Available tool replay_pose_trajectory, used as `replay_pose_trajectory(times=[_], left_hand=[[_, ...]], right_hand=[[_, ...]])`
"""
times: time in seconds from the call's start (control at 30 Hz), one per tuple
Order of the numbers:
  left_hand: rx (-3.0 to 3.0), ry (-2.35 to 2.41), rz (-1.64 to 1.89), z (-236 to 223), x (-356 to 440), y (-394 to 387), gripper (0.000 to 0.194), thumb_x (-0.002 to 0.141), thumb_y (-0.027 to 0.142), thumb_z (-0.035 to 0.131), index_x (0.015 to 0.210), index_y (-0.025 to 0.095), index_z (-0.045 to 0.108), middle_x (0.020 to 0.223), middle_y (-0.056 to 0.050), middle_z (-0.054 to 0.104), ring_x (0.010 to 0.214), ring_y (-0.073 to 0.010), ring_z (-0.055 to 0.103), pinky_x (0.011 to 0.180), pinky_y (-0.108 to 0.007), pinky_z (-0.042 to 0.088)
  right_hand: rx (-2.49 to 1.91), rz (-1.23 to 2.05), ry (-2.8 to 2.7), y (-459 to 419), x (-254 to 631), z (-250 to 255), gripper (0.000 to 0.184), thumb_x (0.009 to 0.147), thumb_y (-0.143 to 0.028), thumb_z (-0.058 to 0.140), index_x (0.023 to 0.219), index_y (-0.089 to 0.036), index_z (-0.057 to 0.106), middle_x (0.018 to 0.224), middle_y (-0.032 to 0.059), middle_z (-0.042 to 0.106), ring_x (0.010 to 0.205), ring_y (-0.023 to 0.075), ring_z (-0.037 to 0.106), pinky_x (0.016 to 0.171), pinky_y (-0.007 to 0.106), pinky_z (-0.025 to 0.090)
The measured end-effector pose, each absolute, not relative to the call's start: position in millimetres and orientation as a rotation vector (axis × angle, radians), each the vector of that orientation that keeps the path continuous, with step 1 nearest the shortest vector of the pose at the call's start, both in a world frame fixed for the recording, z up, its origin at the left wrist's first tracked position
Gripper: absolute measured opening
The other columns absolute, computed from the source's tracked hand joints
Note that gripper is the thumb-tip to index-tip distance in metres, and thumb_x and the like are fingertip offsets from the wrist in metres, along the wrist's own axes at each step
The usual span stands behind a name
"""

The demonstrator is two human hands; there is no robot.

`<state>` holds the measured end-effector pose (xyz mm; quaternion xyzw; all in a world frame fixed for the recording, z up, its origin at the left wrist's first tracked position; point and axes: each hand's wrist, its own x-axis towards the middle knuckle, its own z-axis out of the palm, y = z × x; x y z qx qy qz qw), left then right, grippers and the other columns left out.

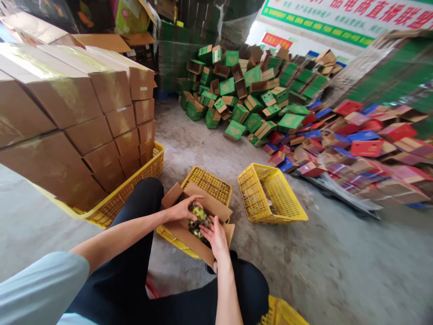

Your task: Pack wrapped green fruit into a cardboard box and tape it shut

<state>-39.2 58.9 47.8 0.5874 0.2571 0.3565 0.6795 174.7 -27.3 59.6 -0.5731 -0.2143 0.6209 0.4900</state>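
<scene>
Wrapped bundle [199,217] cupped inside an open carton [194,243]

The left hand [183,210] curls thumb and fingers around the far left part of the bundle. The right hand [215,237] lies along its right side, fingers extended — whether gripping or merely steadying, I cannot tell. The flaps [214,202] spread outward, probably giving both hands room. A yellow crate [208,183] beneath seems to serve as a stand — keeping the carton within easy reach.

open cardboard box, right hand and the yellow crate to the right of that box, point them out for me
open cardboard box [214,206]: head view, on its far flap
right hand [218,238]: head view, on the back of the hand
yellow crate [253,194]: head view, on its outer side wall
</scene>
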Motion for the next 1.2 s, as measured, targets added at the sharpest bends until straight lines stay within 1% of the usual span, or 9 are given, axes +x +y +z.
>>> replay_pose_trajectory(times=[0.17, 0.23, 0.3, 0.4, 0.47, 0.57, 0.63, 0.83, 1.2], left_hand=[[1.323, 0.605, 0.773, 42, -38, 56, 0.116, 0.059, 0.021, 0.096, 0.16, 0.027, 0.037, 0.154, -0.018, 0.047, 0.141, -0.0347, 0.046, 0.115, -0.046, 0.039], [1.233, 0.617, 0.728, 42, -36, 53, 0.134, 0.053, 0.021, 0.099, 0.165, 0.03, 0.026, 0.164, -0.018, 0.034, 0.147, -0.0374, 0.04, 0.119, -0.049, 0.035], [1.111, 0.609, 0.684, 44, -35, 50, 0.143, 0.054, 0.025, 0.1, 0.167, 0.03, 0.013, 0.163, -0.02, 0.035, 0.144, -0.0374, 0.046, 0.118, -0.051, 0.037], [0.969, 0.637, 0.686, 49, -35, 49, 0.13, 0.067, 0.037, 0.095, 0.167, 0.028, 0.013, 0.156, -0.021, 0.045, 0.135, -0.0355, 0.055, 0.11, -0.051, 0.045], [0.953, 0.654, 0.674, 51, -36, 50, 0.108, 0.074, 0.045, 0.089, 0.163, 0.023, 0.032, 0.149, -0.022, 0.053, 0.128, -0.0342, 0.06, 0.101, -0.048, 0.052], [1.03, 0.65, 0.613, 53, -39, 55, 0.073, 0.075, 0.051, 0.087, 0.134, 0.013, 0.067, 0.126, -0.018, 0.07, 0.109, -0.0293, 0.068, 0.09, -0.039, 0.056], [1.072, 0.662, 0.607, 54, -41, 57, 0.06, 0.074, 0.051, 0.088, 0.117, 0.011, 0.074, 0.113, -0.015, 0.074, 0.098, -0.025, 0.07, 0.085, -0.034, 0.055], [1.092, 0.621, 0.679, 60, -41, 57, 0.051, 0.072, 0.043, 0.09, 0.111, 0.012, 0.075, 0.106, -0.011, 0.075, 0.091, -0.0196, 0.069, 0.085, -0.031, 0.052], [1.069, 0.571, 0.689, 54, -41, 57, 0.059, 0.063, 0.024, 0.095, 0.115, 0.014, 0.071, 0.104, -0.008, 0.073, 0.093, -0.0188, 0.068, 0.091, -0.034, 0.05]], right_hand=[[-1.332, 1.418, -0.692, -28, 173, 62, 0.051, 0.064, -0.046, 0.093, 0.106, -0.025, 0.074, 0.105, 0.0052, 0.079, 0.094, 0.0243, 0.076, 0.084, 0.037, 0.062], [-1.35, 1.349, -0.733, -26, 175, 61, 0.05, 0.063, -0.043, 0.093, 0.105, -0.024, 0.074, 0.104, 0.0054, 0.079, 0.095, 0.0247, 0.075, 0.083, 0.036, 0.062], [-1.381, 1.285, -0.776, -25, 177, 60, 0.05, 0.064, -0.043, 0.091, 0.106, -0.024, 0.074, 0.105, 0.0062, 0.079, 0.095, 0.0256, 0.074, 0.082, 0.037, 0.061], [-1.419, 1.204, -0.866, -23, 179, 59, 0.047, 0.065, -0.043, 0.088, 0.106, -0.023, 0.074, 0.106, 0.0065, 0.078, 0.096, 0.0263, 0.073, 0.084, 0.037, 0.059], [-1.419, 1.181, -0.92, -22, 180, 60, 0.045, 0.067, -0.042, 0.087, 0.105, -0.023, 0.074, 0.107, 0.0062, 0.078, 0.099, 0.0268, 0.072, 0.09, 0.039, 0.057], [-1.407, 1.184, -0.954, -23, 178, 64, 0.04, 0.068, -0.04, 0.085, 0.103, -0.023, 0.074, 0.109, 0.006, 0.078, 0.103, 0.0272, 0.072, 0.099, 0.041, 0.054], [-1.395, 1.191, -0.944, -23, 176, 68, 0.043, 0.069, -0.037, 0.085, 0.107, -0.024, 0.073, 0.112, 0.0064, 0.078, 0.107, 0.0273, 0.071, 0.102, 0.041, 0.053], [-1.344, 1.257, -0.909, -26, 171, 75, 0.077, 0.07, -0.041, 0.089, 0.14, -0.027, 0.061, 0.136, 0.0095, 0.069, 0.126, 0.0283, 0.065, 0.109, 0.043, 0.05], [-1.417, 1.295, -0.796, -26, 175, 71, 0.058, 0.08, -0.065, 0.075, 0.124, -0.029, 0.072, 0.146, 0.0091, 0.062, 0.14, 0.0319, 0.053, 0.105, 0.046, 0.055]])
